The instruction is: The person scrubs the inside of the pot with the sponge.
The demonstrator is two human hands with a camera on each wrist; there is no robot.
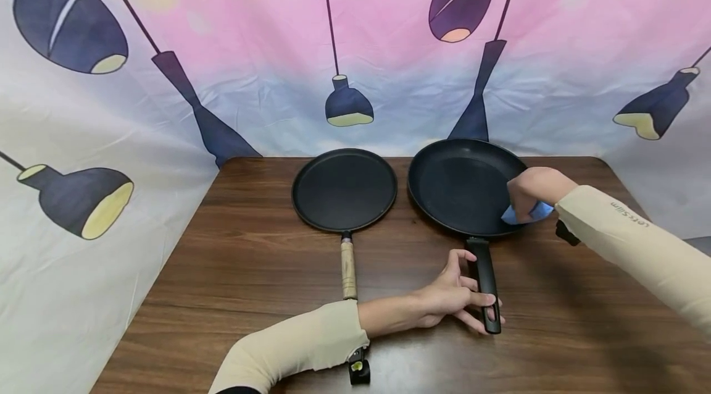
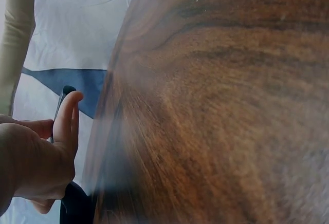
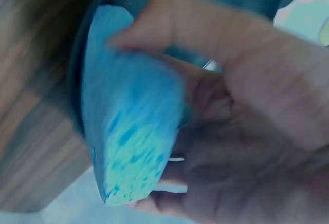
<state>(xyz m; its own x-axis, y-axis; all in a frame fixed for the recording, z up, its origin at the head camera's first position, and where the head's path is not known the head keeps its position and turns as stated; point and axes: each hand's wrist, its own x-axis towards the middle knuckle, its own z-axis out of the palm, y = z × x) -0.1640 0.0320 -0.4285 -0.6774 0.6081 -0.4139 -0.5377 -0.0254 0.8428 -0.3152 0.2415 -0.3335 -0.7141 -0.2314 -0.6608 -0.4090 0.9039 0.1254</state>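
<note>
A deep black frying pan (image 1: 461, 184) sits at the right of the table, its black handle (image 1: 484, 276) pointing toward me. My left hand (image 1: 452, 295) holds that handle near its end, the thumb across the top and fingers beneath. In the left wrist view the left hand (image 2: 38, 157) pinches the dark handle edge-on. My right hand (image 1: 533, 187) grips a blue sponge (image 1: 530, 213) against the pan's right rim. Close up in the right wrist view, the sponge (image 3: 136, 116) is porous, pinched between thumb and fingers of the right hand (image 3: 231, 100), along the pan's dark wall.
A flat black griddle pan (image 1: 344, 190) with a wooden handle (image 1: 348, 267) lies on the left; my left forearm reaches past its handle end. Both pans rest on a brown wooden table (image 1: 222, 270). A printed cloth (image 1: 266, 42) with lamp drawings hangs behind the far edge.
</note>
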